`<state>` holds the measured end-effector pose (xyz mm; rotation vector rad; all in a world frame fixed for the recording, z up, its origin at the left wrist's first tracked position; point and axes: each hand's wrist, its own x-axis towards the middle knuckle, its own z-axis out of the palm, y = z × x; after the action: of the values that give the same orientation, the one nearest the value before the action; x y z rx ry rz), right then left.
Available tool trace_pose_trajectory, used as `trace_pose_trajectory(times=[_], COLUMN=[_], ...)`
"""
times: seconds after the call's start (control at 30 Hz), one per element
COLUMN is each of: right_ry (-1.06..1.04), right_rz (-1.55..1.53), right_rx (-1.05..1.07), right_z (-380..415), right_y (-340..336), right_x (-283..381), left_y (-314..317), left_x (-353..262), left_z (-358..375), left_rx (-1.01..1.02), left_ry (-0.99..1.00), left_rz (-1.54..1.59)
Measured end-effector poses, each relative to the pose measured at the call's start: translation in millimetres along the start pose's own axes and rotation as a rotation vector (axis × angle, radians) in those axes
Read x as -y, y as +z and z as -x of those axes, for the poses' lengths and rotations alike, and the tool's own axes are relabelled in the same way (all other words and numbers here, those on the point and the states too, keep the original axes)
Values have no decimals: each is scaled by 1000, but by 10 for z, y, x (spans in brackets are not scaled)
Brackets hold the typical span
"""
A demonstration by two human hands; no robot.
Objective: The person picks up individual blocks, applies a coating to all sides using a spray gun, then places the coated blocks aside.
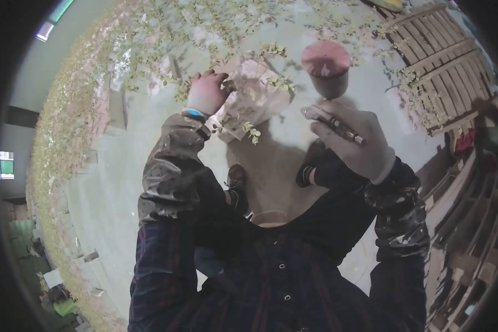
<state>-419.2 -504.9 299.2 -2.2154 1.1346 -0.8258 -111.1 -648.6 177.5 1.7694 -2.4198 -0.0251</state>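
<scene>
My left hand (207, 92), in a pale glove, has its fingers curled at the edge of a pinkish slab-like piece (257, 91). What the fingers hold, if anything, is too small to make out. Small leafy sprigs (253, 133) lie on and around that piece. My right hand (365, 141), also gloved, is closed around a slim tool with a dark handle (340, 130) and a shiny rounded end pointing left. Just beyond that hand stands a round container with a pinkish-red top (325, 65).
Leafy plants (166, 33) spread in rows across the far and left floor. A slatted wooden pallet (442, 66) lies at the upper right, with stacked wooden boards (470, 238) below it. My shoes (237, 185) stand on the pale floor, a round rim (269, 217) between my legs.
</scene>
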Motion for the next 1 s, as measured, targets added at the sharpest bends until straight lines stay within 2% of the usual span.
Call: trace_pose_trajectory(times=[0.07, 0.17, 0.27, 0.37, 0.47, 0.57, 0.67, 0.77, 0.87, 0.97, 1.0], right_ry=[-36, -19, 15, -35, -77, 45, -146, 72, -67, 146, 73], right_rz=[46, 50, 53, 59, -2, -126, -197, -225, -133, 82, 189], right_rx=[5, -119, -163, -122, -60, 14, -91, -88, -161, -23, -43], right_z=[14, 45, 53, 47, -16, -194, -458, -703, -942, -1120, -1159], right_y=[-12, -40, -34, 3, 24, 7, 113, 187, 258, 287, 335], right_x=[-29, -71, -41, -72, -59, 88, 83, 157, 37, -49, -109], left_y=[-14, -47, -77, -20, 35, -39, -193, -111, -28, 65, 74], left_x=[24, 6, -41, -71, -48, -55, -208, -320, -527, -671, -685], left_z=[86, 241, 435, 687, 849, 750, 489, 159, 33, 6, 10], left_rx=[-58, -131, -122, -43, -46, 34, 148, 285, 337, 328, 310], left_ry=[12, -14, -37, -54, -56, -215, -396, -441, -362, -282, -268], left_rz=[18, 80, 96, 131, 161, 331, 489, 463, 502, 512, 522])
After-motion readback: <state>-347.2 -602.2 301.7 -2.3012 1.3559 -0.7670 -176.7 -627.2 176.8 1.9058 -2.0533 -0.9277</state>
